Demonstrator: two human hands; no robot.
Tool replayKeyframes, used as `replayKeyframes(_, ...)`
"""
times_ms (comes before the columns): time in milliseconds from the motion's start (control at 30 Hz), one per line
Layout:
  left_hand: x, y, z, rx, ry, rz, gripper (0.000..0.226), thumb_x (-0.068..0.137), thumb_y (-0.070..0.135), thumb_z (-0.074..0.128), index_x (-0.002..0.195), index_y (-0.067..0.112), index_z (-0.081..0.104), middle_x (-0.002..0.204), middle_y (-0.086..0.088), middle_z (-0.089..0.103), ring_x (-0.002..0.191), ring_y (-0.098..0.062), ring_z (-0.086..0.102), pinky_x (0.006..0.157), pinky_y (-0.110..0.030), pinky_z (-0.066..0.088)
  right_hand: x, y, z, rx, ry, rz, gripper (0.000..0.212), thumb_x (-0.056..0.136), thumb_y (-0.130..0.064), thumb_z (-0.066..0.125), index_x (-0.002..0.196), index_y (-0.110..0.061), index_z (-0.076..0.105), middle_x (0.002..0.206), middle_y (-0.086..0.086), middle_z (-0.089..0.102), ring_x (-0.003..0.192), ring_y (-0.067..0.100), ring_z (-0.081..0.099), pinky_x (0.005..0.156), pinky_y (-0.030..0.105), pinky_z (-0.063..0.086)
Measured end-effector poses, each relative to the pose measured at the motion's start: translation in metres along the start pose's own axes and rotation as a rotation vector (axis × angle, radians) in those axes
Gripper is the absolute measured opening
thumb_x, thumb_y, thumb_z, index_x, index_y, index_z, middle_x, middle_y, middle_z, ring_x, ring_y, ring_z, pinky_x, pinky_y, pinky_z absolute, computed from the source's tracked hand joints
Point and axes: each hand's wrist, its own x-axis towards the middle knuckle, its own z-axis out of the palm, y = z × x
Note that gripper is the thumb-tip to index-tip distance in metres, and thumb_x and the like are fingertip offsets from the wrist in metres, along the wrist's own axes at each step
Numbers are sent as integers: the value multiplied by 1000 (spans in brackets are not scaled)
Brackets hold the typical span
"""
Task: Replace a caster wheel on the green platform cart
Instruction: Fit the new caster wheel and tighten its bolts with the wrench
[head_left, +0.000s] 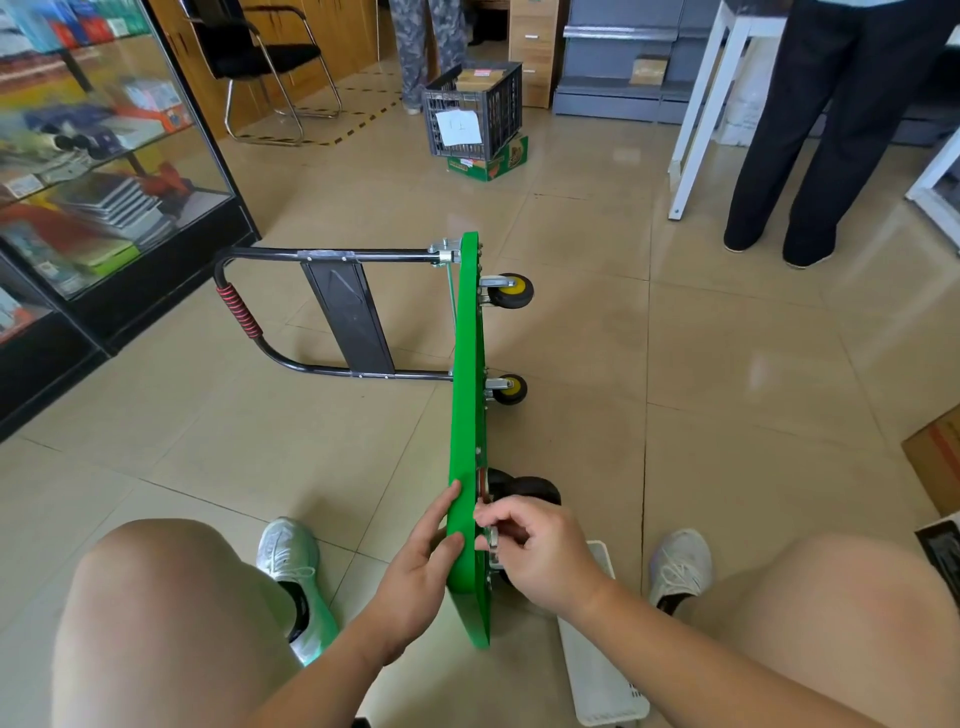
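Observation:
The green platform cart stands on its side edge on the tiled floor, its black handle folded out to the left. Two yellow-hubbed caster wheels stick out on the right at the far end. A black caster wheel sits at the near end, just beyond my right hand. My left hand rests flat against the deck's left face, fingers straight. My right hand pinches a small metal part at the caster's mounting plate on the underside.
A white plastic tray lies on the floor under my right arm. A glass display cabinet stands at left. A black crate on a green box, a chair, white table legs and a standing person are farther off. A cardboard box sits at right.

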Motion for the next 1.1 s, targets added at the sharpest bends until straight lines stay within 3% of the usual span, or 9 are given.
replayKeyframes(100, 1, -1, -1, -4, 0, -1, 58, 112, 18, 45, 141, 69, 46, 139, 13, 67, 130, -13, 62, 119, -46, 42, 3, 2, 3, 17, 0, 13, 20, 85, -21, 63, 95, -38, 68, 104, -14, 74, 90, 8, 75, 81, 33, 62)
replayKeyframes(233, 0, -2, 0, -14, 13, 15, 50, 105, 34, 52, 141, 69, 46, 141, 12, 66, 134, -15, 59, 120, -46, 41, 39, -7, 1, 91, 73, 216, 19, 74, -32, 75, 91, -42, 71, 93, -18, 76, 87, 2, 73, 83, 23, 59)
replayKeyframes(333, 1, -3, 0, -2, 8, 20, 50, 104, 37, 52, 142, 69, 44, 145, 14, 63, 138, -16, 56, 121, -45, 41, 75, -7, -5, 103, 77, 331, 21, 83, -15, 79, 86, -34, 70, 88, -19, 77, 83, 3, 74, 78, 22, 58)
replayKeyframes(500, 1, -2, -1, 7, 8, 10, 58, 112, 20, 48, 140, 70, 46, 145, 20, 61, 137, -12, 56, 121, -43, 41, 89, -6, -11, 328, 93, 504, 18, 87, -2, 76, 97, -17, 72, 85, 2, 79, 86, 20, 77, 70, 26, 61)
replayKeyframes(567, 1, -2, -1, 13, 8, 12, 58, 112, 19, 48, 139, 70, 46, 145, 21, 61, 136, -11, 57, 120, -42, 42, 81, -12, -17, 350, 174, 470, 21, 86, -1, 77, 104, -12, 73, 90, 4, 79, 86, 18, 77, 72, 26, 61)
replayKeyframes(667, 1, -3, 0, 16, 9, 15, 58, 112, 20, 48, 140, 70, 45, 150, 14, 58, 138, -15, 56, 121, -44, 40, 61, -24, -29, 283, 261, 331, 22, 83, 1, 78, 99, -13, 74, 93, 0, 79, 89, 15, 76, 79, 25, 61)
replayKeyframes(867, 0, -4, 1, -9, 14, 24, 57, 112, 18, 47, 142, 67, 47, 145, 9, 63, 135, -17, 59, 120, -45, 42, 14, -30, -20, 256, 215, 163, 27, 78, 10, 77, 88, -15, 74, 92, -1, 79, 89, 15, 76, 84, 24, 58)
replayKeyframes(1000, 0, -3, 1, -25, 17, 5, 56, 112, 17, 46, 141, 66, 49, 139, 7, 67, 128, -19, 65, 116, -46, 46, 0, -21, -6, 158, 178, 15, 27, 80, -9, 78, 92, -33, 72, 99, -7, 78, 91, 13, 76, 84, 29, 61)
replayKeyframes(1100, 0, -3, 1, -17, 24, 0, 55, 112, 17, 46, 144, 61, 48, 138, 7, 68, 126, -17, 66, 115, -45, 48, -4, -8, 0, 99, 151, -65, 37, 87, 3, 68, 100, -32, 70, 109, -10, 75, 95, 14, 76, 81, 33, 63)
